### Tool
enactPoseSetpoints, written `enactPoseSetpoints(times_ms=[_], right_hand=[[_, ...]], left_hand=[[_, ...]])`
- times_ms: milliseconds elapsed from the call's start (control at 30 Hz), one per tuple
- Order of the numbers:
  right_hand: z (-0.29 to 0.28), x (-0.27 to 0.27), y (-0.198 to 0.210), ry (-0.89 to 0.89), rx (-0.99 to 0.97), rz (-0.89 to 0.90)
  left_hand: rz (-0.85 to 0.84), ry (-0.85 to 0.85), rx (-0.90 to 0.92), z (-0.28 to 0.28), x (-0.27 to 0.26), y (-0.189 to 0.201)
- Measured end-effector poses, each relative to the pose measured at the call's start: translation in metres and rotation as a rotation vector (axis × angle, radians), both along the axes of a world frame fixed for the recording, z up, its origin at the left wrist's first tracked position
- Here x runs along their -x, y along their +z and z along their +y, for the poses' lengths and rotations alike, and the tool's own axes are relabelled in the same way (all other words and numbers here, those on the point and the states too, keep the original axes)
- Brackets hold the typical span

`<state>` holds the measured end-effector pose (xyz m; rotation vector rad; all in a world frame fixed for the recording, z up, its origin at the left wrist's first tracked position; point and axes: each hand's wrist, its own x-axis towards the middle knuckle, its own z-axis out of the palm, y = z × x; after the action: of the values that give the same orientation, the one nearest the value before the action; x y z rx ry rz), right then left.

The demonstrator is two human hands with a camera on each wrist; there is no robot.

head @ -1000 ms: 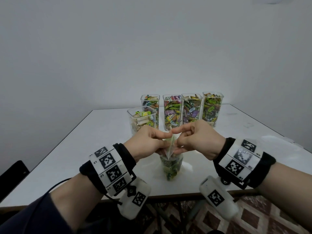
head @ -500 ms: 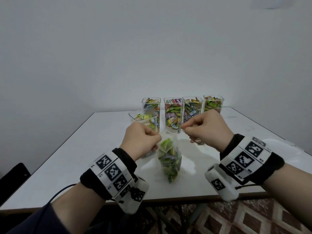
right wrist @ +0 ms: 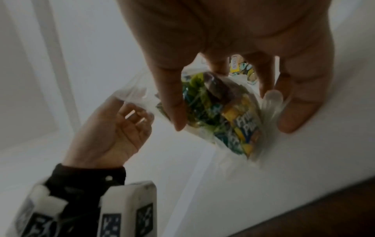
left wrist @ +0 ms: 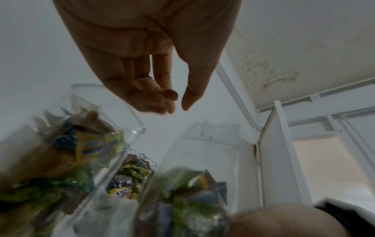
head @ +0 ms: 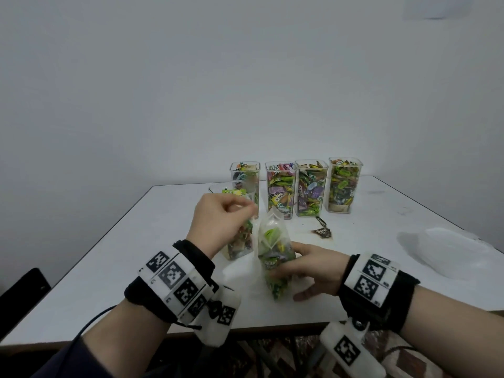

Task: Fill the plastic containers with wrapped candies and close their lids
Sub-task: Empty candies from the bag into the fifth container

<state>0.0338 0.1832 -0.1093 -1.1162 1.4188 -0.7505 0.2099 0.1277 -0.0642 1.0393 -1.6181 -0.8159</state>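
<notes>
A clear bag of wrapped candies point(head: 272, 241) stands near the table's front edge with its top open. My right hand point(head: 294, 271) grips it round the middle, and in the right wrist view that hand point(right wrist: 233, 121) has fingers and thumb curled about the bag point(right wrist: 229, 102). My left hand point(head: 245, 208) hovers just left of the bag's top with loosely curled fingers. In the left wrist view the left hand point(left wrist: 178, 102) holds nothing. Behind it stands a partly filled, lidless container point(head: 240, 245). Several full, lidless containers point(head: 311, 186) line the back.
A torn dark wrapper scrap point(head: 323, 231) lies right of the bag. A pale plastic heap point(head: 447, 252) rests at the table's right side. The white table point(head: 136, 255) ends just below my wrists; a dark chair back point(head: 21, 290) shows at lower left.
Both hands were pinching the bag's top and pulling it apart. My left hand has let go, and my right hand has dropped to grip the bag's middle.
</notes>
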Motion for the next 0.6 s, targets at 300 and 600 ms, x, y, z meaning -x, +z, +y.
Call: enactPoseSetpoints(times_ms=[300,600], right_hand=[[-0.001,0.002,-0.002,-0.072,-0.042,-0.177],[-0.003,0.009,-0.009,-0.210,0.009,-0.263]], left_hand=[[0.005,0.145,-0.353,-0.054,-0.024,-0.013],[0.038,0.037,-0.216,-0.052,-0.018,-0.019]])
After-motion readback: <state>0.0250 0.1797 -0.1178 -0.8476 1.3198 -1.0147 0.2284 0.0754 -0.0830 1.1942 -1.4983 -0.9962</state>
